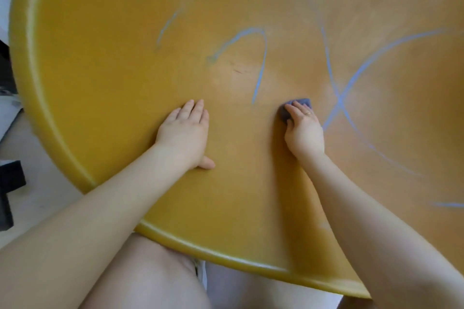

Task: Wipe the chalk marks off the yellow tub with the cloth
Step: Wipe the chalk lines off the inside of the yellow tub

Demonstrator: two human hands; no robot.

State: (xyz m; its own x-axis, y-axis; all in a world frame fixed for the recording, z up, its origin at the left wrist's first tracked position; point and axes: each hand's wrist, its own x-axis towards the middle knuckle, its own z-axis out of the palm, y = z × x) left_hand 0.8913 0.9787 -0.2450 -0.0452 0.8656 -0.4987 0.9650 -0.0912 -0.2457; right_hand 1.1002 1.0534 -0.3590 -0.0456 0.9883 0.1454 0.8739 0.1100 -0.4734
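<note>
My left hand (184,133) lies flat on the big round yellow plastic tub (113,78). The small grey cloth (296,108) sits at its 3 o'clock, under my right hand (303,130).

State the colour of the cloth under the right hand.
Greyish purple small folded cloth, seen best in the head view.

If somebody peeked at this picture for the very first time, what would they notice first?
The huge yellow tub fills nearly the whole view. Pale blue chalk marks come next: a big crossing shape on the right and an arch in the middle. Then the hands: the right hand grips a small grey cloth just left of the cross, while the left hand rests flat on the tub.
</note>
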